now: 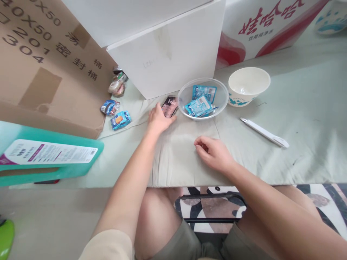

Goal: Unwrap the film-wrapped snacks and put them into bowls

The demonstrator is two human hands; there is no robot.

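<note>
My left hand [159, 119] is stretched forward over the cloth, fingers and thumb closed about the sides of a smartphone [169, 108]. The phone's screen is lit, and it lies close to the foot of the white box. My right hand [214, 152] rests on the cloth near the front edge, loosely curled, with nothing seen in it. Ahead of it stands a clear plastic bowl [225, 104] holding several blue packets [200, 105]. A white paper bowl [249, 86] with a teal leaf pattern is beside that one. Farther right lies a white utility knife [264, 133].
A white box [173, 54] and a red-and-white carton [260, 32] line the back. At left are a cardboard box [54, 72], a teal jug [92, 144] and small snack packs [120, 120]. The cloth-covered table [311, 151] ends just above my knees.
</note>
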